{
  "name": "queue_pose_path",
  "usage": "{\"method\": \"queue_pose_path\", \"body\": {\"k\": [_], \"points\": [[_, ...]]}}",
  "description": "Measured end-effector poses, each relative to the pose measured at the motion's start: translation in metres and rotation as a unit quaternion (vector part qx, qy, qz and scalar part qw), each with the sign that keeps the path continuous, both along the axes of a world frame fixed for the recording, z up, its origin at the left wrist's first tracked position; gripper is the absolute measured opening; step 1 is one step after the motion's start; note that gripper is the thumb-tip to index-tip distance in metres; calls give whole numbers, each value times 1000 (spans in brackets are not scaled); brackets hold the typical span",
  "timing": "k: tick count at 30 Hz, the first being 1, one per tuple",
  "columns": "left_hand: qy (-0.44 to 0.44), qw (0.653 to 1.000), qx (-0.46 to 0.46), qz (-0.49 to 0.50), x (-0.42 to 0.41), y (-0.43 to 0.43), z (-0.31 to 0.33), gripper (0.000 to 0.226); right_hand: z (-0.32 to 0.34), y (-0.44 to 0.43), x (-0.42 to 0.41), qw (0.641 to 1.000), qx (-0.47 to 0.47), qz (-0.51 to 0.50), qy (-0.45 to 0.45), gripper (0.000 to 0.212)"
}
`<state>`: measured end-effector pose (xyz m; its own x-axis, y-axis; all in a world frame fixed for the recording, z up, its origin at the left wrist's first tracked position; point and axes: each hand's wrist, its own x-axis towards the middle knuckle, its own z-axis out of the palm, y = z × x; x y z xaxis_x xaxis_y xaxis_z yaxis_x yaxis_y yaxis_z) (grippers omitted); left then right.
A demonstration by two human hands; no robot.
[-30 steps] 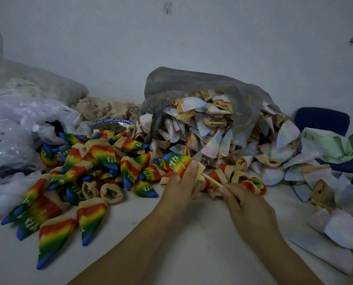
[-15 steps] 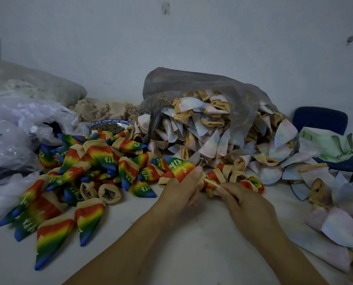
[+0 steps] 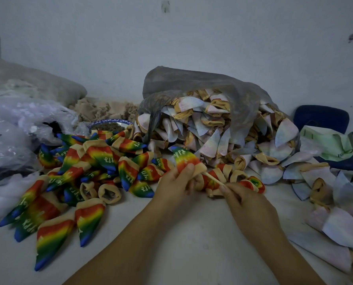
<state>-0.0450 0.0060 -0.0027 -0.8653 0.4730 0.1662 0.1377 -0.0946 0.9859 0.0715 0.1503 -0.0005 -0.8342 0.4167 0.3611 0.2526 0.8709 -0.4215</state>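
Observation:
My left hand [image 3: 176,183] grips a rainbow-coloured fabric cone [image 3: 183,158] with white lettering, its tip pointing up and away. My right hand [image 3: 243,199] pinches a thin pale wooden stick [image 3: 213,178] whose far end goes into the cone's tan open end. A heap of finished rainbow cones [image 3: 101,161] lies to the left on the white table [image 3: 192,233]. Pale inside-out cones [image 3: 212,130] spill from a grey plastic bag [image 3: 202,87] behind my hands.
More pale cones [image 3: 340,219] lie scattered at the right. Clear plastic bags [image 3: 17,128] pile up at the left. A blue-rimmed bowl [image 3: 109,124] sits behind the rainbow heap. A blue chair [image 3: 323,120] with green fabric [image 3: 332,145] stands at the far right. A wall stands close behind.
The cone in my left hand has tipped further upright and the stick has drawn a little out to the right. Both hands stay in place.

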Motion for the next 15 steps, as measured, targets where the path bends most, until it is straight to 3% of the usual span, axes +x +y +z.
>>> {"method": "queue_pose_path", "body": {"k": [2,4,5,7,9,10,12,15], "points": [[-92,988,119,33,-11,-9,8,40,2,3,2,1000,-4,-8,-7,27],[-188,933,306,17,-25,-19,13,67,4,6,3,999,-27,-31,7,17],[-213,914,345,12,-29,-22,15,76,3,8,3,998,-48,-44,21,16],[-186,949,254,29,-23,-19,16,77,1,11,3,994,-81,-61,47,21],[-57,994,32,85,-13,-10,9,40,-1,11,3,991,-101,-65,54,26],[45,993,-61,96,-10,-8,5,25,-2,11,3,990,-110,-64,56,26],[214,960,-174,53,-11,-3,-9,31,-3,11,3,988,-125,-63,63,21],[324,905,-276,-5,-10,5,-20,48,-3,13,3,985,-142,-62,73,18]]}}
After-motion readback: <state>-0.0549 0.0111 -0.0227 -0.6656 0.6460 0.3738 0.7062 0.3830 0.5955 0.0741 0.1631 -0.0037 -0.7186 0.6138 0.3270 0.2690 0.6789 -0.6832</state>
